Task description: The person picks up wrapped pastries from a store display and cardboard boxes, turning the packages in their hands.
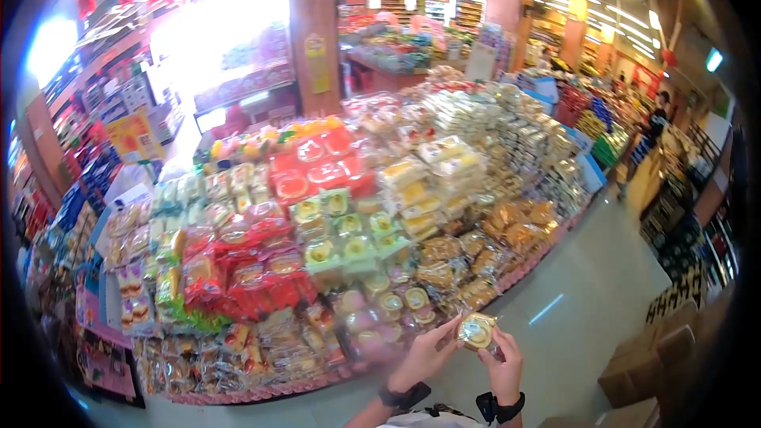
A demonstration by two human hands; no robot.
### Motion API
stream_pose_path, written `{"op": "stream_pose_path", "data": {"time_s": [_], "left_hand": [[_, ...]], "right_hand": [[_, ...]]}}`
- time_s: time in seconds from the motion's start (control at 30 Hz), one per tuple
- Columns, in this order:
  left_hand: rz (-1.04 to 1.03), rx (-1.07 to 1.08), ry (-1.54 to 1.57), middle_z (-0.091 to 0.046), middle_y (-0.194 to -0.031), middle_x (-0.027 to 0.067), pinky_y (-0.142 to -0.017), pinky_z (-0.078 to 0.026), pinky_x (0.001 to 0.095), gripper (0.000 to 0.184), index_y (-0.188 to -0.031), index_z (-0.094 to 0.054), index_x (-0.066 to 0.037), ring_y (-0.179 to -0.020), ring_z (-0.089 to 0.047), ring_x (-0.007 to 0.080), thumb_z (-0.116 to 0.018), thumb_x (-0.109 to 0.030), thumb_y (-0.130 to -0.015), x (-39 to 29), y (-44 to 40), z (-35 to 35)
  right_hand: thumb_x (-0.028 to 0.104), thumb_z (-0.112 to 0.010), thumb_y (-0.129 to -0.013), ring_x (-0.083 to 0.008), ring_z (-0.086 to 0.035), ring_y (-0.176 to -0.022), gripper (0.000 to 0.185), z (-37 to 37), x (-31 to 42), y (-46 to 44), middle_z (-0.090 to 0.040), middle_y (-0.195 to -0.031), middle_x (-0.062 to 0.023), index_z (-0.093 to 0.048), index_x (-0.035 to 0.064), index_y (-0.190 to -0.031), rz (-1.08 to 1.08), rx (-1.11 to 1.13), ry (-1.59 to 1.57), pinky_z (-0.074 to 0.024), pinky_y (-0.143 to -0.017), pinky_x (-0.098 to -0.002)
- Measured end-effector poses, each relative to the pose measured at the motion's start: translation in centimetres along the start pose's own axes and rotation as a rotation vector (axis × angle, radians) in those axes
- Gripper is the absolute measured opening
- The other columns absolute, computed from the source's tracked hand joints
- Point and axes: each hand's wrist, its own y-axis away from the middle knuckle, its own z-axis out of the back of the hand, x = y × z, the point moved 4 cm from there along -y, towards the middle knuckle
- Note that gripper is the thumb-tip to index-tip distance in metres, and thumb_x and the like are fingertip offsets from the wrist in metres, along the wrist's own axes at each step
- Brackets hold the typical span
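Note:
A small wrapped round pastry in clear, shiny film is held up in front of me, past the front edge of the display. My left hand grips the left side of its wrapper with fingers closed. On the other side, my right hand pinches the wrapper's right edge between thumb and fingers. Dark bands circle both wrists. Close by on the display lie similar round wrapped pastries and brown packaged pastries. Whatever lies behind my left fingers is hidden.
The wide display holds red packets, green packets, yellow packaged cakes and small silvery packets. Cardboard boxes stand on the floor at right. A person is in the aisle. A pillar rises behind the display.

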Motion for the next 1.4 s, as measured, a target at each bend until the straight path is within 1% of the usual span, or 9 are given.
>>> {"op": "stream_pose_path", "data": {"time_s": [0.1, 0.2, 0.23, 0.4, 0.57, 0.67, 0.9, 1.2, 1.4], "left_hand": [[-0.022, 0.066, -0.034, -0.066, -0.098, 0.0106, -0.083, -0.053, 0.0279, 0.064, -0.151, -0.052, -0.01, -0.087, -0.06, 0.0115, -0.077, -0.009, -0.093, -0.9, -0.7, -1.7], [0.078, 0.159, -0.091, -0.072, -0.127, 0.0143, -0.096, -0.053, 0.0289, 0.06, -0.151, -0.051, -0.006, -0.11, -0.064, 0.0109, -0.074, -0.011, -0.096, -2.8, -1.1, -3.7], [0.054, 0.157, -0.086, -0.072, -0.128, 0.0147, -0.097, -0.052, 0.0288, 0.059, -0.15, -0.052, -0.004, -0.11, -0.064, 0.0097, -0.074, -0.012, -0.096, -2.6, -1.2, -4.7], [0.019, 0.285, -0.122, -0.072, -0.127, 0.0142, -0.097, -0.052, 0.0288, 0.06, -0.15, -0.052, -0.002, -0.109, -0.063, 0.0089, -0.075, -0.015, -0.096, -3.0, -1.4, -9.5], [0.044, 0.423, -0.201, -0.073, -0.126, 0.0128, -0.097, -0.051, 0.0286, 0.059, -0.149, -0.051, 0.0, -0.11, -0.063, 0.0094, -0.074, -0.014, -0.096, -4.4, -1.3, -14.3], [-0.064, 0.405, -0.173, -0.068, -0.1, 0.0104, -0.083, -0.053, 0.0253, 0.061, -0.148, -0.055, -0.007, -0.09, -0.061, 0.0071, -0.079, -0.011, -0.092, -3.0, -1.1, -17.3], [-0.076, 0.45, -0.112, -0.07, -0.1, 0.0098, -0.083, -0.054, 0.0243, 0.062, -0.148, -0.055, -0.006, -0.09, -0.063, 0.0055, -0.079, -0.01, -0.091, -3.6, -0.1, -21.9], [-0.105, 0.448, -0.217, -0.071, -0.098, 0.009, -0.082, -0.054, 0.0252, 0.061, -0.148, -0.056, -0.006, -0.089, -0.066, 0.0072, -0.079, -0.013, -0.092, -3.7, 1.3, -26.3], [-0.108, 0.475, -0.237, -0.074, -0.106, 0.0129, -0.083, -0.055, 0.026, 0.06, -0.148, -0.055, -0.004, -0.09, -0.068, 0.0087, -0.077, -0.014, -0.093, -4.5, 2.0, -29.9]], "right_hand": [[-0.001, -0.081, -0.083, -0.0165, -0.067, -0.099, 0.051, 2.0, 0.2, 0.5, -0.067, -0.129, -0.015, -0.065, -0.0034, -0.131, -0.051, -0.051, -0.001, -0.0563, -0.077, -0.0261], [0.0, -0.082, -0.083, -0.0168, -0.067, -0.101, 0.05, 4.3, -0.2, 1.2, -0.067, -0.131, -0.0156, -0.066, -0.0034, -0.131, -0.072, -0.103, 0.015, -0.0571, -0.079, -0.0265], [0.001, -0.082, -0.083, -0.0165, -0.067, -0.101, 0.05, 5.1, -0.4, 1.3, -0.067, -0.131, -0.0157, -0.066, -0.0035, -0.13, -0.062, -0.121, 0.025, -0.0572, -0.078, -0.0266], [-0.002, -0.081, -0.082, -0.0112, -0.062, -0.086, 0.052, 9.4, -1.2, 3.2, -0.067, -0.128, -0.014, -0.065, -0.0044, -0.132, -0.059, -0.233, 0.023, -0.0558, -0.075, -0.0246], [-0.003, -0.081, -0.081, -0.0103, -0.061, -0.084, 0.051, 13.4, -3.0, 5.7, -0.069, -0.124, -0.0122, -0.066, -0.0042, -0.13, -0.096, -0.333, 0.031, -0.0551, -0.074, -0.0237], [-0.003, -0.081, -0.081, -0.0099, -0.061, -0.083, 0.051, 15.7, -3.8, 6.9, -0.07, -0.122, -0.0118, -0.067, -0.0043, -0.129, -0.097, -0.388, 0.02, -0.0546, -0.073, -0.0231], [-0.002, -0.08, -0.085, -0.0159, -0.069, -0.096, 0.047, 19.7, -6.2, 9.0, -0.068, -0.125, -0.0159, -0.066, -0.0043, -0.13, -0.19, -0.387, -0.111, -0.059, -0.079, -0.0265], [-0.001, -0.079, -0.087, -0.0155, -0.07, -0.099, 0.047, 23.8, -8.0, 10.6, -0.07, -0.122, -0.0174, -0.065, -0.0036, -0.132, -0.132, -0.381, -0.079, -0.0598, -0.079, -0.0272], [0.0, -0.078, -0.088, -0.0173, -0.071, -0.099, 0.046, 26.4, -9.9, 12.2, -0.07, -0.124, -0.018, -0.065, -0.0032, -0.132, -0.148, -0.423, -0.169, -0.0604, -0.081, -0.0282]]}}
